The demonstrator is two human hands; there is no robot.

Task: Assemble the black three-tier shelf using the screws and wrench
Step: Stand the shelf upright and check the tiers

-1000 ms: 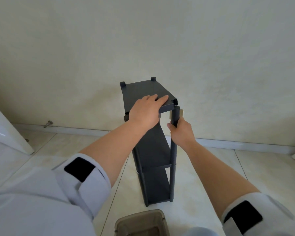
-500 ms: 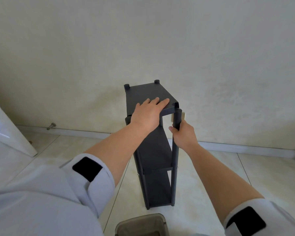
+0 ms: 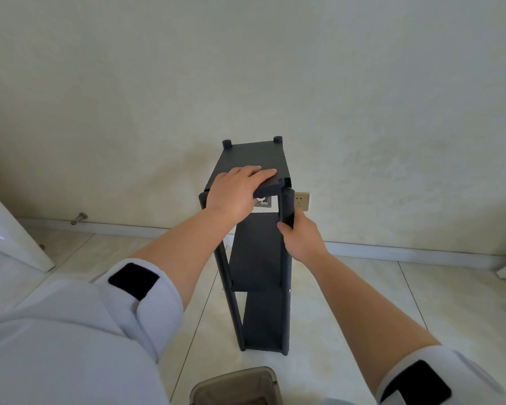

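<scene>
The black three-tier shelf (image 3: 257,258) stands upright on the tiled floor against the wall. Its top panel (image 3: 254,156) is raised at the near edge, above the near right post (image 3: 287,206). My left hand (image 3: 237,188) lies on the top panel's near edge, fingers over the top and wrapped round the edge. My right hand (image 3: 300,238) grips the near right post just below its top. A white label shows under the raised panel. No screws or wrench are visible.
A brownish translucent plastic box (image 3: 240,385) sits on the floor at the bottom edge. A wall socket (image 3: 302,201) is behind the shelf. A white door (image 3: 9,232) and a door stopper (image 3: 79,218) are at the left.
The top panel's near edge has lifted clear of the near right post, showing a label underneath. My view has shifted slightly; both hands keep their holds.
</scene>
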